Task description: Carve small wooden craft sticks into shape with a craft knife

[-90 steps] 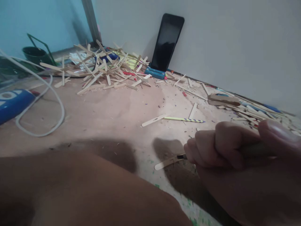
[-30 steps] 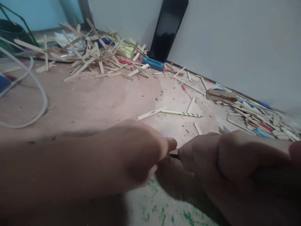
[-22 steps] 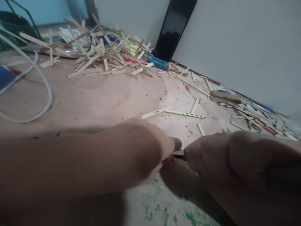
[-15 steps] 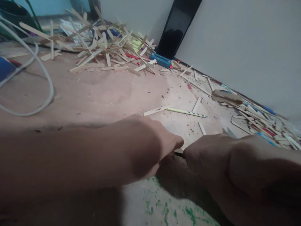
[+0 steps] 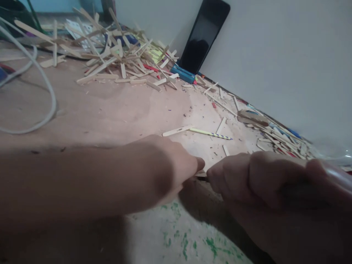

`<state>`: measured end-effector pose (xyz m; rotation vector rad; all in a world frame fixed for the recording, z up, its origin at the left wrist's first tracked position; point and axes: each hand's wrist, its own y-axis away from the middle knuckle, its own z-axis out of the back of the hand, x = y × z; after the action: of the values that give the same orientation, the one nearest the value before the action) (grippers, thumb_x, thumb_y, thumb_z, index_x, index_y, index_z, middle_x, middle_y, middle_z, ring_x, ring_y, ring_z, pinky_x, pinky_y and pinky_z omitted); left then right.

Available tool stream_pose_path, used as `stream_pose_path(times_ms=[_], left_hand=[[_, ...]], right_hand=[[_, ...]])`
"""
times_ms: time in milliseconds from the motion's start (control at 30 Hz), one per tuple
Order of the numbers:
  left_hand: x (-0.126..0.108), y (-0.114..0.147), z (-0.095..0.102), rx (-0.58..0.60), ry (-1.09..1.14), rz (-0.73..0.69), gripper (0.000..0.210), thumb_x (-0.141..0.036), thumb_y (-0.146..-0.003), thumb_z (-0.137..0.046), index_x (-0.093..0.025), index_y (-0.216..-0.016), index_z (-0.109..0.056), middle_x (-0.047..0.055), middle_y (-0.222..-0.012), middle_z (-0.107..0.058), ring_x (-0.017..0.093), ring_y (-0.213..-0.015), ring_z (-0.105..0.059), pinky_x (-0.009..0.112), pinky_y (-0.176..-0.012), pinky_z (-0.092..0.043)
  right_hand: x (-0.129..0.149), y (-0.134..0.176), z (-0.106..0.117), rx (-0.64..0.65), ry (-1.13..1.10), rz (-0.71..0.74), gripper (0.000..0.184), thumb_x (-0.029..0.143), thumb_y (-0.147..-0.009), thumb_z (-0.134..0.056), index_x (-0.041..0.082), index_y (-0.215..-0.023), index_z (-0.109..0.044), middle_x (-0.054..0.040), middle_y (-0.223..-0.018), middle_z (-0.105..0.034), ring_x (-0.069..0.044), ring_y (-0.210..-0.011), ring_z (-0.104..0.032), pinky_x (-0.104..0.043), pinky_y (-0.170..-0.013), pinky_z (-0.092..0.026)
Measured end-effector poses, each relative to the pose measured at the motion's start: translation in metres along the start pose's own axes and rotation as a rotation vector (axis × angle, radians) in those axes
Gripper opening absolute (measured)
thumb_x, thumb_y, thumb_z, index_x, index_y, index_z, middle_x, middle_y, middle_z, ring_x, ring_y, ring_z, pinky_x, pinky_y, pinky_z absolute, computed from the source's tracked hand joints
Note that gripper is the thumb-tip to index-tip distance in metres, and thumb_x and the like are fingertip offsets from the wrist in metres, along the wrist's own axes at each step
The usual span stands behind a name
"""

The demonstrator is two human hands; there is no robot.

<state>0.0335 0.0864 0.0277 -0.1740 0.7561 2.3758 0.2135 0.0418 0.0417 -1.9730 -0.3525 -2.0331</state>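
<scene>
My left hand (image 5: 180, 167) reaches in from the left at the near edge of the work surface, its fingers closed on a pale craft stick (image 5: 202, 173) of which only a short piece shows. My right hand (image 5: 244, 176) makes a fist just to the right. From it a thin dark tool (image 5: 202, 179) points left, against or right beside the stick; its kind is hidden by my fingers. Beyond my hands lie a yellow pencil with dark markings (image 5: 210, 133) and a craft stick with a small dark mark (image 5: 176, 131), end to end.
A tangled heap of craft sticks (image 5: 123, 58) fills the far left. Against the wall (image 5: 275, 55) leans a dark phone (image 5: 205, 36) in a blue stand (image 5: 183, 74). More sticks (image 5: 286, 141) lie at the right. A white cable (image 5: 52, 99) loops at the left.
The whole view has shifted slightly, so the things on the surface sit a little further left. Both hands keep nearly the same pose, with the right fist slightly turned.
</scene>
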Motion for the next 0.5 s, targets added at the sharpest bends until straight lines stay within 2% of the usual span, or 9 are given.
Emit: stream_pose_path(times_ms=[133, 233, 333, 433, 500], left_hand=[[0.0, 0.0, -0.004, -0.008, 0.007, -0.003, 0.013, -0.031, -0.091, -0.09, -0.028, -0.1, -0.081, 0.001, -0.098, -0.08, 0.019, -0.073, -0.049, 0.035, -0.069, -0.039], [0.002, 0.001, -0.006, -0.011, 0.005, -0.002, 0.008, -0.031, -0.095, -0.084, -0.029, -0.102, -0.082, 0.003, -0.102, -0.083, 0.022, -0.077, -0.055, 0.037, -0.07, -0.039], [0.003, 0.005, -0.006, -0.034, 0.0, 0.0, 0.007, -0.031, -0.103, -0.075, -0.028, -0.103, -0.081, 0.004, -0.101, -0.083, 0.024, -0.08, -0.061, 0.037, -0.071, -0.037], [0.005, 0.01, -0.006, -0.068, -0.007, -0.017, 0.013, -0.031, -0.109, -0.069, -0.027, -0.101, -0.077, 0.004, -0.099, -0.082, 0.024, -0.082, -0.062, 0.038, -0.069, -0.033], [0.007, 0.011, -0.006, -0.08, -0.008, -0.034, 0.014, -0.03, -0.11, -0.068, -0.025, -0.098, -0.074, 0.003, -0.096, -0.08, 0.022, -0.079, -0.061, 0.037, -0.068, -0.031]], right_hand=[[-0.004, 0.011, -0.006, 0.037, 0.028, 0.007, 0.086, 0.074, -0.099, -0.089, 0.019, -0.057, -0.037, -0.0005, -0.051, -0.042, -0.018, -0.052, -0.049, -0.035, -0.049, -0.05], [-0.008, 0.012, 0.001, 0.011, 0.023, 0.02, 0.089, 0.077, -0.101, -0.087, 0.019, -0.056, -0.036, -0.0006, -0.051, -0.043, -0.019, -0.054, -0.052, -0.037, -0.054, -0.053], [-0.016, 0.007, 0.014, -0.04, -0.017, 0.059, 0.089, 0.077, -0.104, -0.086, 0.02, -0.054, -0.041, 0.0014, -0.049, -0.04, -0.016, -0.051, -0.048, -0.035, -0.054, -0.048], [-0.028, -0.004, 0.022, -0.144, -0.048, 0.147, 0.072, 0.065, -0.103, -0.084, 0.024, -0.054, -0.05, 0.0012, -0.051, -0.041, -0.017, -0.05, -0.044, -0.035, -0.051, -0.045], [-0.033, -0.009, 0.024, -0.212, -0.019, 0.217, 0.052, 0.055, -0.097, -0.077, 0.028, -0.056, -0.06, -0.0017, -0.056, -0.05, -0.021, -0.054, -0.052, -0.039, -0.055, -0.053]])
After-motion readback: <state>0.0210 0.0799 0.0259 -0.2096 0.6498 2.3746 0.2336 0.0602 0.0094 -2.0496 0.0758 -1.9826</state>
